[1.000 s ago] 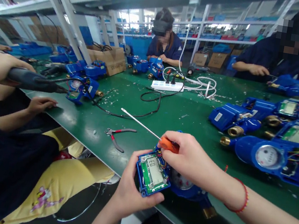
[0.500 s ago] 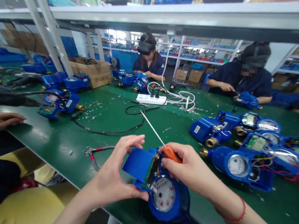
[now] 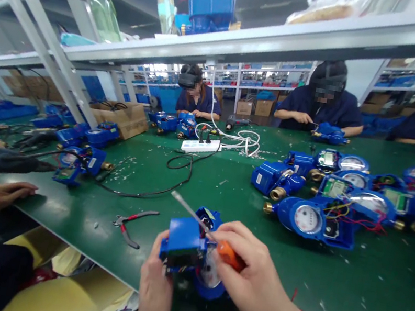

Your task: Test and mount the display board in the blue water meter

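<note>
A blue water meter lies at the near edge of the green table, its blue lid folded over the dial. My left hand is closed around the lid from below. My right hand grips an orange-handled screwdriver and also rests on the meter's right side. The screwdriver's thin metal shaft points up and to the left over the lid. A red cord circles my right wrist.
Red-handled pliers lie left of the meter. Several open blue meters with loose wires fill the right side. A white power strip and black cable sit mid-table. A person at left holds a power tool; others work across the table.
The lid has swung from open, with its green display board showing, to closed over the dial. My left hand dropped under the lid. The camera has tilted upward.
</note>
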Action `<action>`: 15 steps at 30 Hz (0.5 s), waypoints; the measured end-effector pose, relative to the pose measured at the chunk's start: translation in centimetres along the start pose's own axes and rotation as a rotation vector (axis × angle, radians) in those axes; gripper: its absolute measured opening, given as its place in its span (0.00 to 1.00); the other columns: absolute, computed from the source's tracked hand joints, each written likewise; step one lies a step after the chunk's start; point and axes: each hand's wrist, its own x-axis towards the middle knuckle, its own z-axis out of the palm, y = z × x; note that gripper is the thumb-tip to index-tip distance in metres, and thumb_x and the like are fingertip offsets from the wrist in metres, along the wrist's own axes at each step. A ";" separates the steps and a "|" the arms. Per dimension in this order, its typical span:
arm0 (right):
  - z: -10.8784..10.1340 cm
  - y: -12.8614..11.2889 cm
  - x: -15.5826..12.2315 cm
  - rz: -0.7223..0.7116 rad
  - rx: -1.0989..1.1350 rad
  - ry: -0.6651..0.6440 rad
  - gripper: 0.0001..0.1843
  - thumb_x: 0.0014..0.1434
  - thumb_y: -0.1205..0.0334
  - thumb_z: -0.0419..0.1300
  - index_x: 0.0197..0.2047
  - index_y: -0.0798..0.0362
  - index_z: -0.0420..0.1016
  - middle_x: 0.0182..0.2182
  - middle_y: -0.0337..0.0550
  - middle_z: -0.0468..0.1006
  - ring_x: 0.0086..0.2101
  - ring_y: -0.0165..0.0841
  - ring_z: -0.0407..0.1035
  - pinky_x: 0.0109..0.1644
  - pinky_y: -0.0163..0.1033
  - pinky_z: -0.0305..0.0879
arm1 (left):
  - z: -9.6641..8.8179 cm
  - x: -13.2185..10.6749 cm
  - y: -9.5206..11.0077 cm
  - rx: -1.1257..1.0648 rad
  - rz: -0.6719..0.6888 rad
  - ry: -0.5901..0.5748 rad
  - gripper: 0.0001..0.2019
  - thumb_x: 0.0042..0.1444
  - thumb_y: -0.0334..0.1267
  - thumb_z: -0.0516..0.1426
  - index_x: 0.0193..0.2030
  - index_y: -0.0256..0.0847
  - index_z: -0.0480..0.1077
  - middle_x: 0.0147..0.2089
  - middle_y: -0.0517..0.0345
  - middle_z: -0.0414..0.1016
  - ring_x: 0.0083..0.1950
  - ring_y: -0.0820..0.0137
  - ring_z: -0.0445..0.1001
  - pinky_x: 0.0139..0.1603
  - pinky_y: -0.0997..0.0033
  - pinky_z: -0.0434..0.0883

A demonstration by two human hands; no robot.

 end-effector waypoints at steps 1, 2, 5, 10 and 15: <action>-0.4 0.3 0.0 0.069 0.056 0.077 0.10 0.54 0.70 0.58 0.38 0.54 0.78 0.38 0.45 0.74 0.38 0.31 0.69 0.42 0.34 0.65 | 0.2 1.1 0.4 -0.021 -0.044 -0.012 0.26 0.66 0.56 0.42 0.41 0.40 0.73 0.37 0.52 0.77 0.37 0.65 0.75 0.37 0.64 0.74; -0.9 0.6 -0.2 0.149 0.113 0.135 0.07 0.55 0.66 0.60 0.37 0.55 0.77 0.33 0.43 0.73 0.34 0.31 0.68 0.36 0.34 0.65 | 0.5 2.2 0.9 -0.054 -0.095 -0.038 0.28 0.66 0.57 0.41 0.35 0.39 0.72 0.32 0.53 0.75 0.34 0.65 0.74 0.33 0.66 0.72; -2.1 1.8 -1.0 0.344 0.247 0.158 0.17 0.58 0.53 0.60 0.43 0.58 0.75 0.20 0.36 0.66 0.19 0.26 0.58 0.20 0.31 0.52 | 2.0 5.2 2.1 -0.154 -0.216 -0.189 0.28 0.64 0.59 0.44 0.21 0.40 0.63 0.21 0.61 0.64 0.24 0.72 0.63 0.25 0.72 0.64; -3.7 2.7 -2.5 0.414 0.367 0.209 0.27 0.60 0.42 0.57 0.48 0.59 0.71 0.18 0.33 0.64 0.16 0.22 0.52 0.18 0.28 0.45 | 5.3 7.8 4.2 -0.278 -0.286 -0.485 0.29 0.59 0.63 0.48 0.20 0.40 0.60 0.19 0.64 0.60 0.22 0.74 0.58 0.23 0.74 0.59; -5.4 3.7 -2.6 0.466 0.426 0.225 0.33 0.57 0.40 0.61 0.57 0.56 0.66 0.27 0.36 0.68 0.17 0.20 0.57 0.17 0.27 0.48 | 7.7 8.7 5.7 -0.260 -0.267 -0.591 0.30 0.56 0.65 0.50 0.21 0.38 0.66 0.21 0.62 0.64 0.25 0.73 0.60 0.25 0.74 0.59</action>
